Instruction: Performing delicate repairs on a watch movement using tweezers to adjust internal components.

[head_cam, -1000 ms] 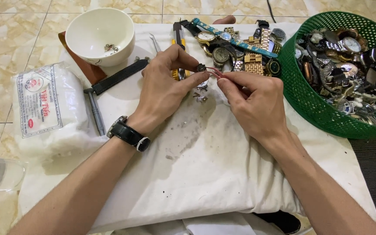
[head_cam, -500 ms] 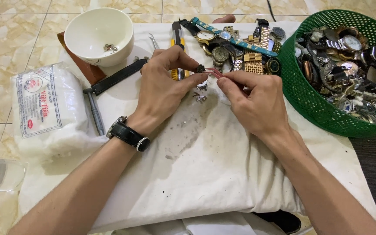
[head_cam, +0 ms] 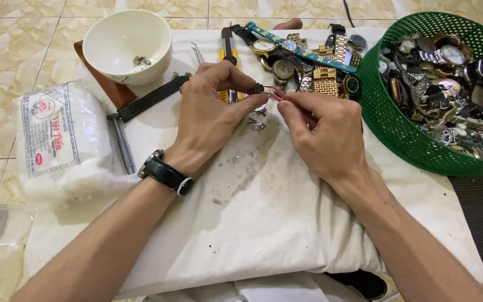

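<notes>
Two hands meet mid-frame over the white cloth (head_cam: 264, 223). Left hand (head_cam: 211, 109), black wristwatch (head_cam: 166, 173) on its wrist, has fingers closed, pinching a small dark watch part (head_cam: 259, 88) at the fingertips. Right hand (head_cam: 322, 131) is closed on thin pink tweezers (head_cam: 278, 93), tip touching that part. Part is tiny, dark, roughly square; detail too small to tell. A few small metal bits (head_cam: 257, 124) lie on the cloth just under it.

Surroundings: cloth is stained with dark specks, laid over a padded support on a beige tiled floor (head_cam: 6, 50). White bowl (head_cam: 128, 45) upper left holds small pieces. Loose watches (head_cam: 308, 61) piled behind the hands. Green plastic basket (head_cam: 398, 134) right, full of watches. White cotton pack (head_cam: 57, 140) left.
</notes>
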